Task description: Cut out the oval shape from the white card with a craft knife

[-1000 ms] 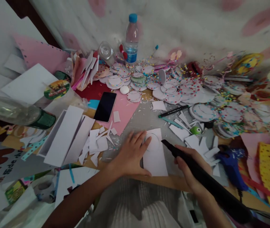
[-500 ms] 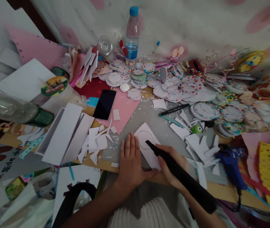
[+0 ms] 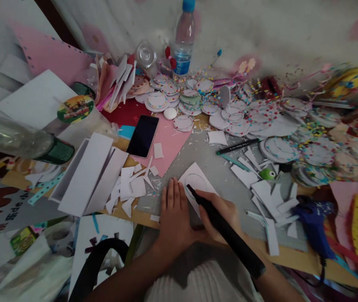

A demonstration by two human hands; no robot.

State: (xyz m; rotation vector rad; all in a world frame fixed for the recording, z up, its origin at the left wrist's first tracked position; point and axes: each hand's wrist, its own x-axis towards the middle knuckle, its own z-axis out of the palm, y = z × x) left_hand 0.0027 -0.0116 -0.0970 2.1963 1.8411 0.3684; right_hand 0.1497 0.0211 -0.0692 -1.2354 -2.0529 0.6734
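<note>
My left hand lies flat, fingers stretched forward, along the left edge of a white board piece. A thin greenish circle outline is drawn on that piece. Wrapped in my right hand is a long black craft knife with a slanted tip. The tip rests at the left side of the outline. My right hand hides the lower part of the board, and whether the tip has cut into it I cannot tell.
A phone lies on pink paper to the left. White scraps flank the grey mat. Decorated discs and a bottle stand behind. A green marker and blue glue gun are at right.
The knife tip has moved left along the circle outline, and my right hand with it. My left hand stays flat by the board. The whole view has shifted slightly.
</note>
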